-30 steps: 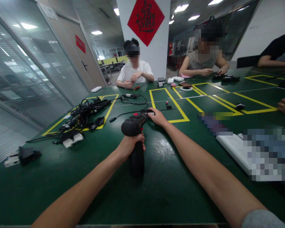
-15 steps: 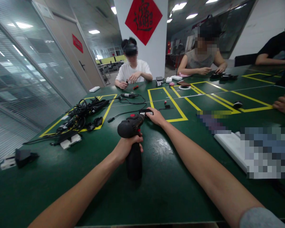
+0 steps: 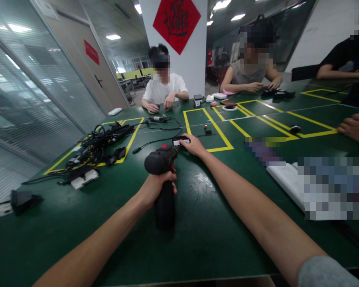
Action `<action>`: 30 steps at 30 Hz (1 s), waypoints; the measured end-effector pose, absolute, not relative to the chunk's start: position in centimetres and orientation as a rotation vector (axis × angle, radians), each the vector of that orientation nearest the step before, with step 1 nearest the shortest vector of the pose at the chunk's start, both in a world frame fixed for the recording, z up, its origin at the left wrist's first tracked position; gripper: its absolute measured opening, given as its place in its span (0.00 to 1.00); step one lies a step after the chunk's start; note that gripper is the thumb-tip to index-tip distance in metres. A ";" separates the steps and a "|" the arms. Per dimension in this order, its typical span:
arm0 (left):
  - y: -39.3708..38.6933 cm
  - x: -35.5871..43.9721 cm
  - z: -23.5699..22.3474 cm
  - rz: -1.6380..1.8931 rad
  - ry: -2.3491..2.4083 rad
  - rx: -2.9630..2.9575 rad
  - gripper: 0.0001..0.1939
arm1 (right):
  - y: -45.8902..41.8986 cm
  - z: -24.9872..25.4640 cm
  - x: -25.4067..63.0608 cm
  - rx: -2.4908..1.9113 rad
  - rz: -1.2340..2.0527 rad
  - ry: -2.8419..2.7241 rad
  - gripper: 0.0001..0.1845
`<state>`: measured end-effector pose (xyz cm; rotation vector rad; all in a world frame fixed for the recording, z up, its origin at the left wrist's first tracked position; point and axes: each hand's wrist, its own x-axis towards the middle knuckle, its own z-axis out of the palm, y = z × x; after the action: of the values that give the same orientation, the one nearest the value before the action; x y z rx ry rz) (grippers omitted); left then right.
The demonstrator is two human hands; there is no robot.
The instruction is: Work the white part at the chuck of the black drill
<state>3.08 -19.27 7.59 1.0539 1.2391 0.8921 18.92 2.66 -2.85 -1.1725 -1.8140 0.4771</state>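
Power drill [image 3: 164, 207] gripped in the left hand [image 3: 159, 184].
Just ahead of its nose, the right hand [image 3: 195, 146] fingers a small black-and-white block [image 3: 176, 142]; tangled black cables [image 3: 100, 142] lie on the green counter [image 3: 215, 247], left of both hands.

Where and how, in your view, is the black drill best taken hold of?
The black drill is probably best gripped high on its handle, from the near left, as the left hand does: the handle runs down from the body, with the red trigger close to the fingers, and the front end points away.
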 end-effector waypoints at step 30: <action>-19.0 3.1 7.5 0.911 1.228 1.069 0.13 | 2.9 -3.1 19.1 -1.134 0.495 -1.813 0.22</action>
<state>3.14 -18.97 7.46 1.0688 1.2277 0.9107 19.15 2.94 -3.13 -1.1339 -1.8125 0.4946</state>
